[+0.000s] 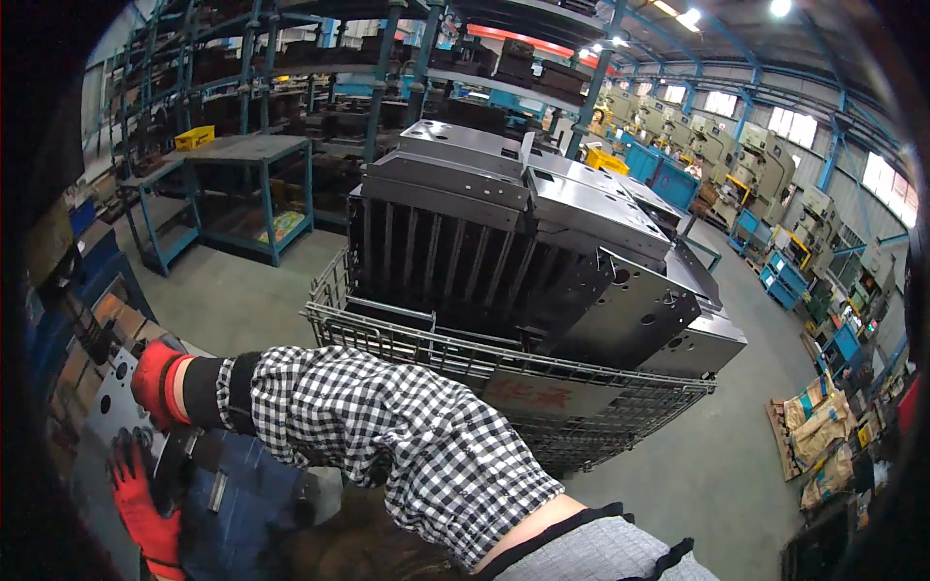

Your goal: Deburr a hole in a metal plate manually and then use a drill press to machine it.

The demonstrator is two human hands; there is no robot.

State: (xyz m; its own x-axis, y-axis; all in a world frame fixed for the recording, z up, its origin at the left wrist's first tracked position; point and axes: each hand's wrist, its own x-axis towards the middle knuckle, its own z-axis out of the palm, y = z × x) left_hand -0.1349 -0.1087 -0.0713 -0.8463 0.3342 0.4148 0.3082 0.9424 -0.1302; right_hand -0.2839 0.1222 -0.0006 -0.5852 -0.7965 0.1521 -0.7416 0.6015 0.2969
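A flat grey sheet-metal plate [98, 436] with round holes lies at the far left, partly cut off by the dark rim. My left hand [147, 499], in a red glove with a dark palm side, rests on the plate with its fingers stretched out. Just beyond it, my right hand [158, 383] in a red glove is at the plate's edge. The right arm reaches across the view in a black-and-white checked sleeve [387, 416]. The right hand's fingers are mostly hidden, so its grip does not show. Beneath the hands is a dark blue surface [247, 494] with a small metal piece.
A wire mesh cage [591, 416] stands in front, stacked with bent sheet-metal panels [591, 208]. Behind it are a blue-framed bench [242, 150] and tall racks [378, 87]. Brown sacks on a pallet [819, 426] and a row of machines [765, 174] stand to the right.
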